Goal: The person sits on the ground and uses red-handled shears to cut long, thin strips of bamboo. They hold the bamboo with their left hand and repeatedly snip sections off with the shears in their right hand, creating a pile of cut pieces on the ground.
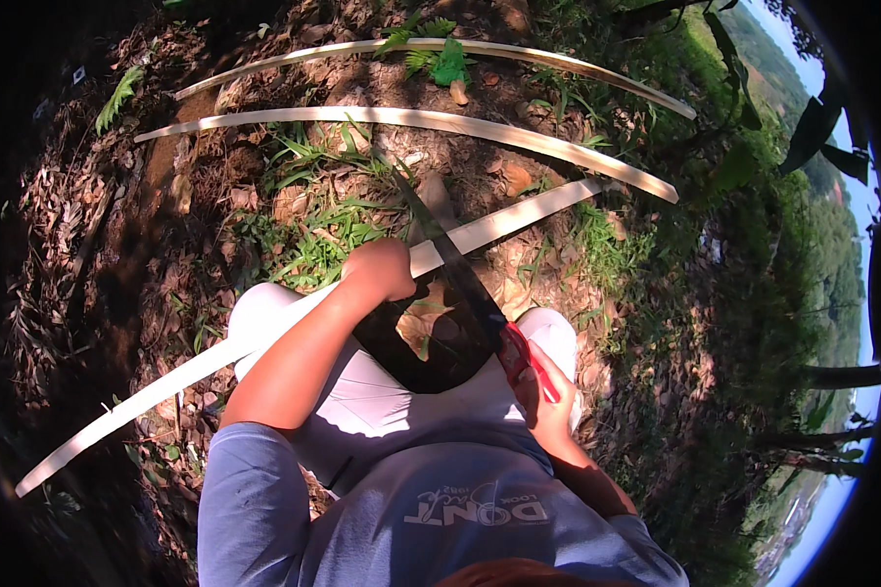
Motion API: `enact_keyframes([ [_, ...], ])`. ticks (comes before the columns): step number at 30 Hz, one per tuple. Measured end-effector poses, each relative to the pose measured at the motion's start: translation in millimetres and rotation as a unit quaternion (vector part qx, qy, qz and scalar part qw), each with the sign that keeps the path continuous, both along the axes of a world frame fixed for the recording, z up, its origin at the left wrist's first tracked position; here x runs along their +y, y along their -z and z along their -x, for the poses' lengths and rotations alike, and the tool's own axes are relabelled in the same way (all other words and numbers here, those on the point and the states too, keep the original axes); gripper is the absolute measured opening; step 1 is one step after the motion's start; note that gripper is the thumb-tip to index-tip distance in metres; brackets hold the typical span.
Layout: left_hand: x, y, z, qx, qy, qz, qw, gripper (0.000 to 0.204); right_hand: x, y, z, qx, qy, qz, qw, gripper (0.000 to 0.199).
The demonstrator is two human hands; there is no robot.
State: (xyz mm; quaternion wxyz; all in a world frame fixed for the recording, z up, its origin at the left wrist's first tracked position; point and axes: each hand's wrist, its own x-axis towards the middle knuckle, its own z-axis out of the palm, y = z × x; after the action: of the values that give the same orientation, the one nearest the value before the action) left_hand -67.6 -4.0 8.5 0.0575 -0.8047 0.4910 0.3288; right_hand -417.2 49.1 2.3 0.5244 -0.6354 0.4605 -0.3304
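A long pale wooden strip [191,372] slants from the lower left up to the right, passing over my thigh. My left hand [380,269] is closed around it near its middle. In my right hand [546,389] is the red handle [525,362] of a hand saw. The saw's dark blade [465,279] points up and to the left, crossing the strip just right of my left hand. Whether its teeth touch the wood cannot be made out. My right fingers are wrapped round the handle and partly hidden.
Two more wooden strips, a nearer one [401,116] and a farther one [313,55], lie on the leafy ground ahead. A crumpled green thing [450,63] rests by the farther one. Grass tufts [338,230] grow between. Bushes and a slope [822,284] are at the right.
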Motion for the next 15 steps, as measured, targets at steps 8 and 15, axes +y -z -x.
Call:
enact_keyframes([
  [8,6,-8,5,-0.019,-0.005,0.002,1.0,0.031,27,-49,61,0.03,0.028,-0.041,0.998,0.04],
  [15,0,1,7,-0.02,0.011,0.018,1.0,0.033,-64,37,-81,-0.05,-0.01,-0.011,0.999,0.039],
])
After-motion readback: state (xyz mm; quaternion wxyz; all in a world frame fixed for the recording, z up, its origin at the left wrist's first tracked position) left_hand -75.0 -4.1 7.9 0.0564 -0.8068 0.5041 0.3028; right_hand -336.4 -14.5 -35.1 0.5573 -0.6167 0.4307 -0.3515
